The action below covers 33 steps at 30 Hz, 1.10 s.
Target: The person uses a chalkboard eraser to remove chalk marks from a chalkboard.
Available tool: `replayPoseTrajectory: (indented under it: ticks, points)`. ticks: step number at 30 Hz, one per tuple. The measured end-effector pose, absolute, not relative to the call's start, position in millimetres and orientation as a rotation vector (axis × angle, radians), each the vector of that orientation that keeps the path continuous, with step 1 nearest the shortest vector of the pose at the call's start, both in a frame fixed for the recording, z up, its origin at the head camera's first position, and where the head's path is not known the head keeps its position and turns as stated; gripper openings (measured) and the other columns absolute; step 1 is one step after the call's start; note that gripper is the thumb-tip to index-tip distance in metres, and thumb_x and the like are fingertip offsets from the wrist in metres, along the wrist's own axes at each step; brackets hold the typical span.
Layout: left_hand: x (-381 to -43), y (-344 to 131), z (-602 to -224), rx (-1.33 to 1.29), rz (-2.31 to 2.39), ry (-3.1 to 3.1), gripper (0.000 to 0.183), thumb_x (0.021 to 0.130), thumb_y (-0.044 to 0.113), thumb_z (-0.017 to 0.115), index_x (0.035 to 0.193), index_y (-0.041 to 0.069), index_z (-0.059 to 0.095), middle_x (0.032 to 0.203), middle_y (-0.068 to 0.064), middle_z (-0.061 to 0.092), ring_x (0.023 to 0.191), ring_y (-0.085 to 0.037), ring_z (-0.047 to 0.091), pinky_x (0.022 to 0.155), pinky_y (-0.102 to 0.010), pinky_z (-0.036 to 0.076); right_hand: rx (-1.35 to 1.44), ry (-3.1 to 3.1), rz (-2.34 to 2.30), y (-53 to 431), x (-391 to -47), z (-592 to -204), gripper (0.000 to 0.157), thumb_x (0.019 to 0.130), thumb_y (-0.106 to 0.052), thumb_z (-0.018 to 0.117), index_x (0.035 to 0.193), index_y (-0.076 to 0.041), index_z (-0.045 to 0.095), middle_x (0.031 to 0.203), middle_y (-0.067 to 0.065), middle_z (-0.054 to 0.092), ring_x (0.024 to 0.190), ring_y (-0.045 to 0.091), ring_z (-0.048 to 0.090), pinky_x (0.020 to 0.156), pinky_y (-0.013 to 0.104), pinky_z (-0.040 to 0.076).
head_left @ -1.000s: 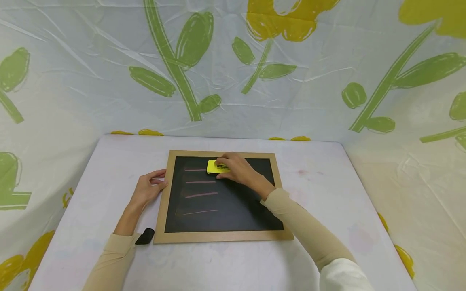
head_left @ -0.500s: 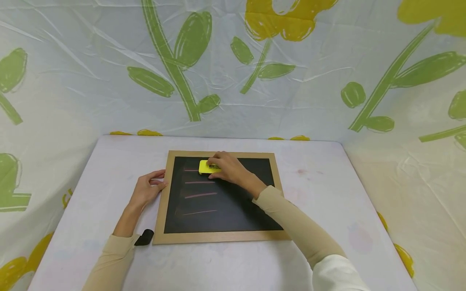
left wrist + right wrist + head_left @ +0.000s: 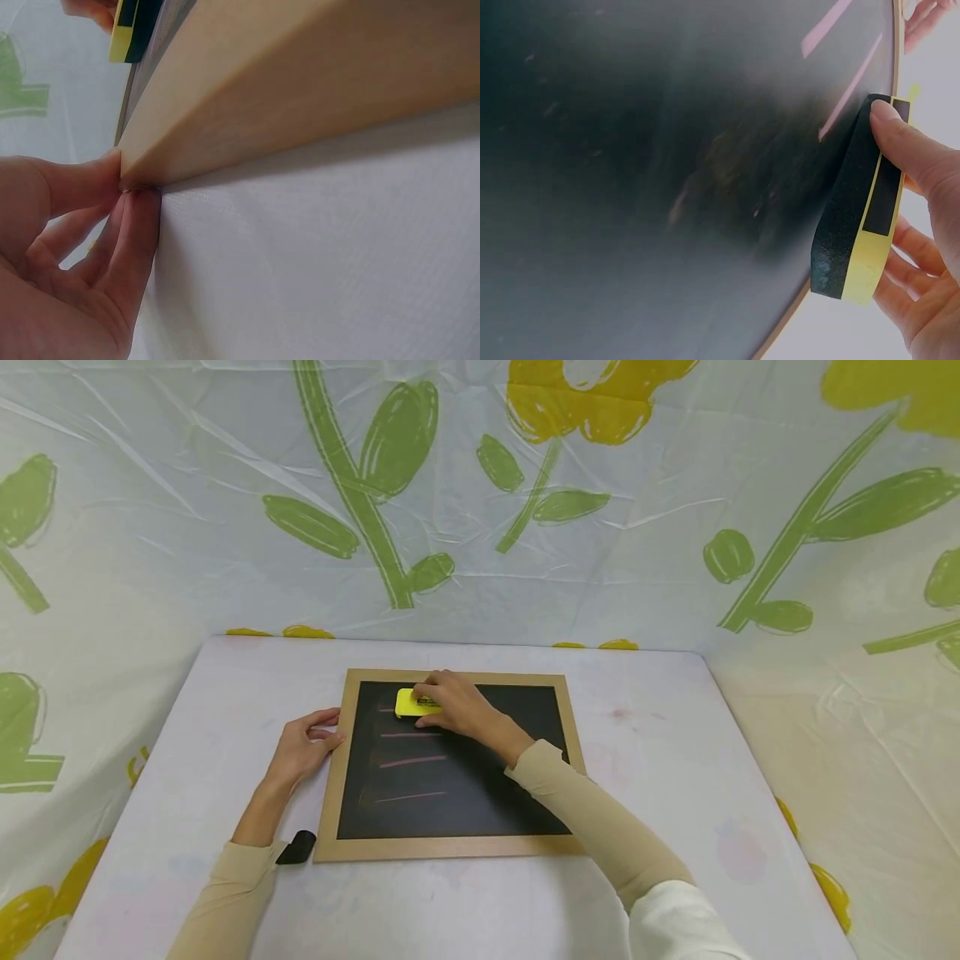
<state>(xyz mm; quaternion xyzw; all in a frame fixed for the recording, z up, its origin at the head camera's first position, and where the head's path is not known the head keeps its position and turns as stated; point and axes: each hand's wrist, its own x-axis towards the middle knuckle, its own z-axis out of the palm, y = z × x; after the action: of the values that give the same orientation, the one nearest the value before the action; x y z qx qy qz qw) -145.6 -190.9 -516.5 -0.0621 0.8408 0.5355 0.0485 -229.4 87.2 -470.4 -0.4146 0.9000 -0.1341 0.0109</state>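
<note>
A chalkboard (image 3: 495,814) with a light wooden frame lies flat on the table. My right hand (image 3: 465,710) grips a yellow board eraser (image 3: 406,702) by its sides, near the board's upper left. In the right wrist view, the eraser's dark felt (image 3: 840,225) faces the black surface, my thumb along its side. The eraser covers part of the top pink chalk line; several pink lines (image 3: 412,762) show, one below another. At the left edge, my left hand (image 3: 300,750) pinches the wooden frame (image 3: 225,112), thumb on its upper edge and fingers against its lower side.
White patterned cloth covers the table (image 3: 660,760). Behind it hangs a cloth backdrop (image 3: 637,568) with green leaves and yellow flowers. A small black object (image 3: 297,847) shows beside the left sleeve, near the board's lower left corner.
My right hand has slid the eraser leftward along the top chalk line, so only a short left end shows. My left hand stays at the frame.
</note>
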Motion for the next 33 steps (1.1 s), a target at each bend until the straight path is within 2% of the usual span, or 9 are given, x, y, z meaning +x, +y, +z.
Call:
replayPoseTrajectory:
  ticks: [12,22,33]
  points:
    - [-144.4,-190.0,-518.0,-0.2,1.63,2.555,0.049,0.096,0.003,0.069,0.143,-0.003,0.056,0.133,-0.025,0.063,0.101,-0.028,0.064,0.071,-0.017,0.047,-1.312,2.801,-0.368,63.6,-228.8,-471.7,0.043,0.088,-0.035,0.082,0.122,-0.012,0.069,0.121,0.012,0.066,0.108,0.027,0.06,0.098,0.04,0.048]
    - [-144.5,-191.2,-519.0,-0.203,1.607,2.583,0.048,0.096,0.004,0.068,0.142,-0.004,0.056,0.132,-0.025,0.063,0.102,-0.031,0.065,0.071,-0.018,0.046,-1.329,2.801,-0.291,45.7,-226.6,-468.0,0.043,0.09,-0.036,0.08,0.123,-0.012,0.068,0.121,0.012,0.065,0.107,0.026,0.061,0.097,0.039,0.049]
    - [-141.3,-189.4,-518.3,-0.212,1.638,2.574,0.046,0.097,0.005,0.069,0.141,-0.005,0.058,0.131,-0.026,0.064,0.103,-0.034,0.065,0.072,-0.017,0.046,-1.335,2.788,-0.249,48.5,-227.7,-466.6,0.042,0.09,-0.036,0.081,0.123,-0.013,0.068,0.121,0.012,0.065,0.106,0.026,0.06,0.095,0.038,0.05]
